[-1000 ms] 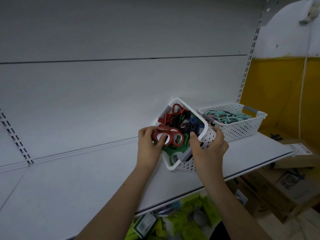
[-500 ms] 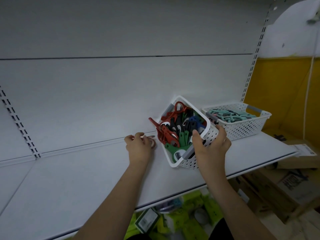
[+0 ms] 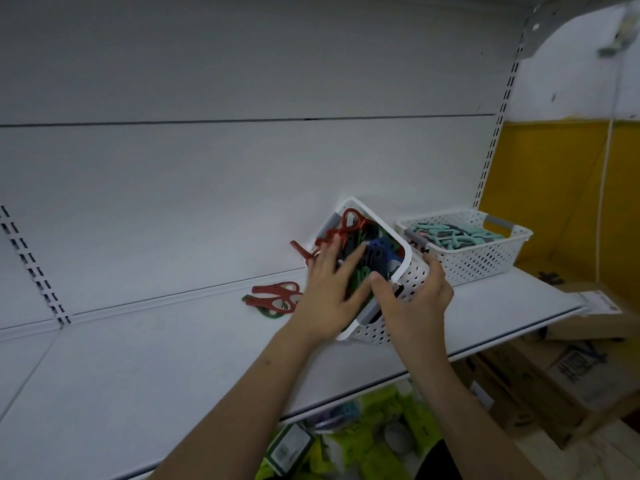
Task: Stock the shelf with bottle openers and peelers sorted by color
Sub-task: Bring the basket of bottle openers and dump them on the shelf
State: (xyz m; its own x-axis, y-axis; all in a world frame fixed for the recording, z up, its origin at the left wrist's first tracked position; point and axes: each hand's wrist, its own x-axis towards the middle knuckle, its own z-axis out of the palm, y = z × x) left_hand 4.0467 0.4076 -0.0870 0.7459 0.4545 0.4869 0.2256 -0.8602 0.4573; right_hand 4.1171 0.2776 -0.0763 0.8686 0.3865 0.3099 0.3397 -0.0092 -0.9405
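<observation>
Two hands work together. The right hand (image 3: 414,299) grips the tipped white basket (image 3: 410,275) so its mixed tools face out. The left hand (image 3: 330,292) reaches in with fingers spread, holding nothing. Red openers (image 3: 277,296) lie on the shelf (image 3: 173,358) at nine o'clock, starting the red group.

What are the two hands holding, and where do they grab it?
The right hand grips the tilted white basket at its near end, by the grey handle. The left hand reaches in among the openers with spread fingers; whether it holds one cannot be told.
</observation>
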